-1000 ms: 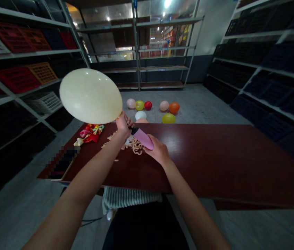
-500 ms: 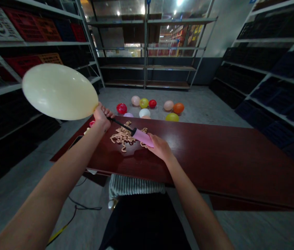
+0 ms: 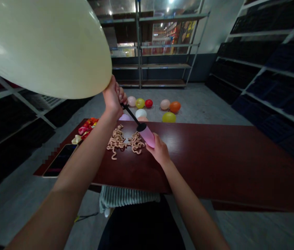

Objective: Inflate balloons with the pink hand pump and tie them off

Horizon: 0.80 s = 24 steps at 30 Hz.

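Note:
A big, pale yellow inflated balloon point(image 3: 50, 45) fills the upper left. My left hand point(image 3: 113, 95) is closed at its neck end, above the table, and covers the neck. Out of the same fist runs the black rod of a hand balloon pump point(image 3: 147, 134), down to its pink barrel. My right hand point(image 3: 158, 149) is wrapped round the lower part of that barrel, so the pump slants between both hands. Beneath the pump, on the dark red table point(image 3: 214, 156), lie two piles of wavy, tan uninflated long balloons point(image 3: 117, 140).
At the table's left end lie a dark-screened tablet or phone point(image 3: 60, 159) and red and cream uninflated balloons point(image 3: 84, 128). Several inflated balloons, including an orange one point(image 3: 175, 107), rest on the floor behind the table. Metal shelves point(image 3: 165, 66) stand at the back and along both sides.
My left hand and the balloon have come up and closer, so the balloon looks much larger. The pump slants more steeply. The view has shifted, showing more of the table's left end.

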Available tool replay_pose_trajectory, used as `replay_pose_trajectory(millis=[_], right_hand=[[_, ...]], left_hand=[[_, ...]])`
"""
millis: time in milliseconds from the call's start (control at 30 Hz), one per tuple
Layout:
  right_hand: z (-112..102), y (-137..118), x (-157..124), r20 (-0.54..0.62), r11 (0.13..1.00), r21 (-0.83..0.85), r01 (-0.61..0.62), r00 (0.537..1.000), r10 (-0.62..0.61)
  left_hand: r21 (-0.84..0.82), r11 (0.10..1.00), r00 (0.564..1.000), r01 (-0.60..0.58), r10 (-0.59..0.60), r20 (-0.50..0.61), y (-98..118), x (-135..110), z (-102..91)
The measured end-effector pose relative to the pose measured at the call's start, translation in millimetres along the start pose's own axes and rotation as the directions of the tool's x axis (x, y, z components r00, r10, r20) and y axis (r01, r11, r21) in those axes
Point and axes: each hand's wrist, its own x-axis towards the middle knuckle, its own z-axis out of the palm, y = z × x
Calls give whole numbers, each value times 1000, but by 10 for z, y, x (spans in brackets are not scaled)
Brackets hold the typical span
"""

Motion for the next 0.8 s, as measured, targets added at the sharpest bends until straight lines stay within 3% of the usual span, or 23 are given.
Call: replay_pose_trajectory(millis=[133, 233, 300, 467, 600, 800], right_hand=[[-4, 2, 26, -8, 998, 7, -68, 998, 68], [-20, -6, 37, -10, 995, -12, -100, 995, 100], [-35, -18, 40, -1, 995, -30, -95, 995, 95], [-42, -73, 39, 22, 998, -65, -26, 999, 27], [4, -118, 33, 40, 996, -72, 52, 998, -49], [14, -180, 13, 143, 988, -56, 144, 980, -134]], left_hand=[[-34, 996, 996, 83, -84, -24, -520, -61, 98], [-5, 989, 989, 151, -151, -10, -850, -162, 38], [28, 986, 986, 167, -167, 2, -958, -209, -39], [-3, 980, 979, 197, -197, -46, -891, -182, -327], [-91, 967, 963, 237, -246, -110, -735, -149, -632], [-168, 968, 955, 185, -217, -200, -426, -147, -1062]])
